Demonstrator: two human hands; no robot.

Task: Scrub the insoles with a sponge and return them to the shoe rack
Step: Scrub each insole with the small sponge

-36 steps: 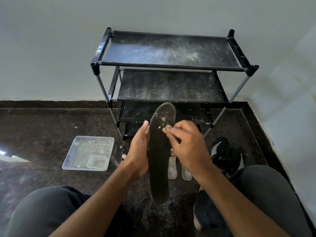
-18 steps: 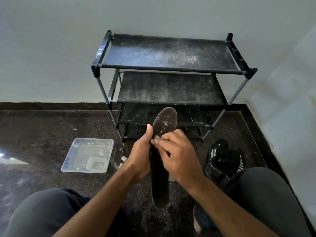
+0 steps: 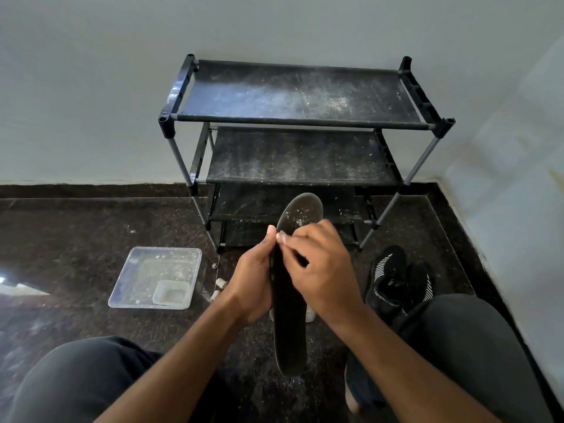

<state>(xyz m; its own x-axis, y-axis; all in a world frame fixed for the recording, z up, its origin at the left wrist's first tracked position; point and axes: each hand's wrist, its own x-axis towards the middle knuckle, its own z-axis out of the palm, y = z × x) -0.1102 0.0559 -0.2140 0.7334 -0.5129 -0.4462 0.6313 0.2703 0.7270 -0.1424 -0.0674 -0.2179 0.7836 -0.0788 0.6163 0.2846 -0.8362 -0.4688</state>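
Fingers (image 3: 293,239) of the right hand (image 3: 323,270): curled against the upper face of the insole (image 3: 290,328), tips bunched near its left edge; whether they pinch a sponge cannot be told, as nothing of it shows clearly. Left hand (image 3: 250,282): wrapped around the insole's left edge from behind, thumb up along the rim, gripping it.

Floor (image 3: 76,227): dark speckled stone, glossy, scattered with pale crumbs beneath the insole. Walls: plain pale grey, meeting in a corner at right, with a dark skirting strip along the base.

Shoe rack (image 3: 293,123): black fabric shelves on grey tubes, standing against the back wall; top and second shelves dusted with white specks; lower tiers partly hidden behind the insole and hands.

Clear plastic tray (image 3: 143,270): on the floor left of the hands, a smaller tub (image 3: 171,293) in its near right corner.

Black shoes (image 3: 393,282): a pair with white stripes, on the floor to the right, near edges cut off by the right knee.

Pale objects (image 3: 309,314) behind the insole: mostly hidden, unidentifiable. Small pale pieces (image 3: 220,283) beside the tray: too small to name.

Insole: black, held in the air between the knees, in front of the rack. Long axis near vertical in view, toe end up and leaning slightly right toward the rack, heel end down toward the person; white flecks near the toe.
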